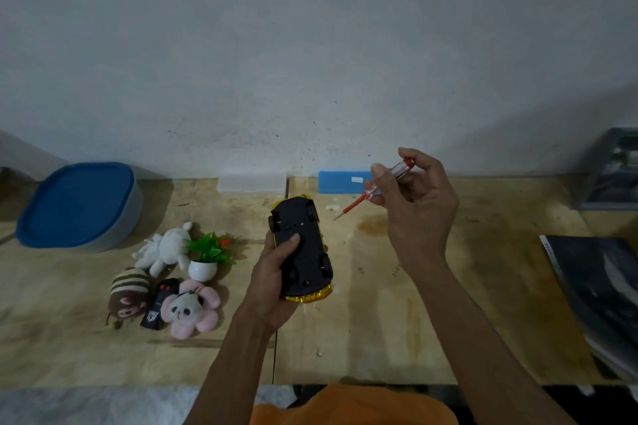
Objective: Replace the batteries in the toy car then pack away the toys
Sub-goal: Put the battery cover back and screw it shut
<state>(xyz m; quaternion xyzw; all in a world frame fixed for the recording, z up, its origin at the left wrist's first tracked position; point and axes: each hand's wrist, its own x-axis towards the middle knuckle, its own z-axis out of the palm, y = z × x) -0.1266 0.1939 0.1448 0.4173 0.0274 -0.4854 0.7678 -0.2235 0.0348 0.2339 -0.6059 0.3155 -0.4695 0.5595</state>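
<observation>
A single wide-angle view looks from the person's head forward and down onto the wooden worktop [379, 321], close enough that both forearms reach in from the bottom edge. It faces a pale wall [310, 45] that fills the upper half.

Colours around the car [303, 252]

Black underside, yellow-gold edging on the car; left of it, white plush [165, 248], brown plush [129, 293] with cream-and-brown stripes, pink flower plush [191, 309] with black-and-white panda face, black remote [159, 304], green plant [209, 247] in white pot [202, 270]. Far left, blue lid [74, 203] on grey tub [133, 214]. Right of it, red and clear screwdriver [373, 190]; behind, blue box [340, 182]. Beneath, pale tan wood table [379, 321].
</observation>
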